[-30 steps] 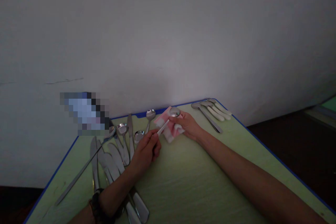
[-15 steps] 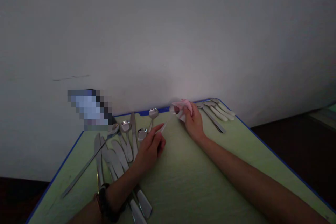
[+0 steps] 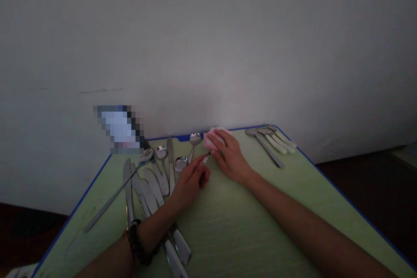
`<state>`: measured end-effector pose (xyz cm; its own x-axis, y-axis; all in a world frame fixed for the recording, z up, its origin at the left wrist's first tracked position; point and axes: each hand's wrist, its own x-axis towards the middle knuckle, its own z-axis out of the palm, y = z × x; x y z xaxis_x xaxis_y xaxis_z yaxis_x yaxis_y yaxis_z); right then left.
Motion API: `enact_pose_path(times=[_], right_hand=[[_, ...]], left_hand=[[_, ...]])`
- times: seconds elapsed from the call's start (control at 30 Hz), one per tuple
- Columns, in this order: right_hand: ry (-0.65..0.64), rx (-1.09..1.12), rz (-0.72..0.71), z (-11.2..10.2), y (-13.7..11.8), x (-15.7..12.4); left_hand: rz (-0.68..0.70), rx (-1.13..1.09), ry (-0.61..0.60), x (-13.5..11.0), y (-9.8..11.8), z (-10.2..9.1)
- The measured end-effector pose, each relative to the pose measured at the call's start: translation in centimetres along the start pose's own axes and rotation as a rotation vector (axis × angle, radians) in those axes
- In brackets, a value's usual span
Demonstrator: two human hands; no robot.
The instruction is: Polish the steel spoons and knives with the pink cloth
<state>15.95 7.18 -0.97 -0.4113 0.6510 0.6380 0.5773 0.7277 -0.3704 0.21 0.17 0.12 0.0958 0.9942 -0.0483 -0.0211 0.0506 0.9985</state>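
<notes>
My left hand (image 3: 190, 180) is closed around the white handle of a spoon (image 3: 206, 158), just right of the table's middle line of cutlery. Over the spoon's head lies a folded pink cloth (image 3: 211, 140), gripped under the fingers of my right hand (image 3: 232, 156). The cloth hides the spoon's bowl. Close beyond my left hand rest a round spoon (image 3: 195, 139) and a square-bowled spoon (image 3: 181, 164). Several table knives (image 3: 150, 197) lie beside and partly under my left forearm.
At the back right lie a long spoon (image 3: 265, 150) and several white-handled pieces (image 3: 276, 143). A blurred phone-like screen (image 3: 119, 128) leans at the back left, near a long-handled spoon (image 3: 114, 197). The green table (image 3: 247, 226) meets a wall (image 3: 228, 52).
My right hand has turned over and moved left, bringing the pink cloth down over the spoon's bowl, which was showing before. My left hand keeps its hold on the handle.
</notes>
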Motion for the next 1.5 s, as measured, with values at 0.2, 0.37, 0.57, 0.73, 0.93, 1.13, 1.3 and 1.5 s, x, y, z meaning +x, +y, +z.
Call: enact_pose_path(times=[0.2,0.37,0.57,0.73,0.93,1.13,1.3,1.5], right_hand=[[-0.127,0.098,0.028,0.2,0.0,0.0],[-0.056,0.156,0.146,0.5,0.5,-0.1],[0.034,0.238,0.227,0.2,0.7,0.2],[0.105,0.423,0.322,-0.3,0.9,0.6],[0.130,0.581,0.481,-0.9,0.7,1.0],[0.128,0.504,0.377,-0.7,0.7,0.8],[0.125,0.494,0.351,-0.4,1.0,0.6],[0.109,0.497,0.346,-0.5,0.7,0.7]], left_hand=[[-0.066,-0.085,0.029,0.3,0.0,0.0],[-0.045,-0.065,-0.017,0.3,-0.3,-0.2],[-0.035,-0.092,-0.058,0.3,-0.1,-0.2],[-0.029,-0.124,-0.085,0.1,-0.1,-0.2],[-0.002,-0.022,-0.117,0.1,-0.4,-0.3],[-0.025,0.083,-0.151,0.0,-0.1,-0.1],[-0.011,0.154,-0.160,0.0,-0.1,-0.1],[-0.015,0.156,-0.165,0.0,-0.2,-0.1]])
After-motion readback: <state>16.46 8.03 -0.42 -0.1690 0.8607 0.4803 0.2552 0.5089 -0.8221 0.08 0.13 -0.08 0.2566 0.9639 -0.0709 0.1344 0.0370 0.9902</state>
